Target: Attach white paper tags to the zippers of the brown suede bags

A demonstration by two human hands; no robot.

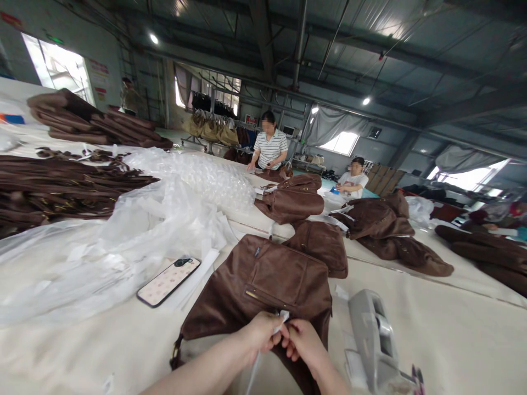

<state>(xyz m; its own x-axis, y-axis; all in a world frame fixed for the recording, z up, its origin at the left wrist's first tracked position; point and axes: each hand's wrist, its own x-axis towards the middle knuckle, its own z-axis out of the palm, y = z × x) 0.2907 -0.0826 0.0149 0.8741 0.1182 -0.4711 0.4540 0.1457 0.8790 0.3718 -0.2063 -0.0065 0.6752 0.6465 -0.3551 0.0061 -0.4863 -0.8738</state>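
Observation:
A dark brown handbag (284, 269) lies on the table before me, with a zip pocket on its facing side and its strap curving toward me. Over its near edge my left hand (263, 332) is closed on a white strip (284, 316), one end poking up past the fingers and a thin white length hanging below. Close beside it, my right hand (302, 340) has its fingers pinched together at the bag's near edge. Whatever sits between those right fingers is hidden.
A phone (168, 281) and crumpled clear plastic bags (123, 247) lie on the left. At right stands a grey tape dispenser (373, 334). Brown straps (61, 192) are heaped far left, and more brown bags (296, 203) lie beyond. Two people (270, 144) work across the table.

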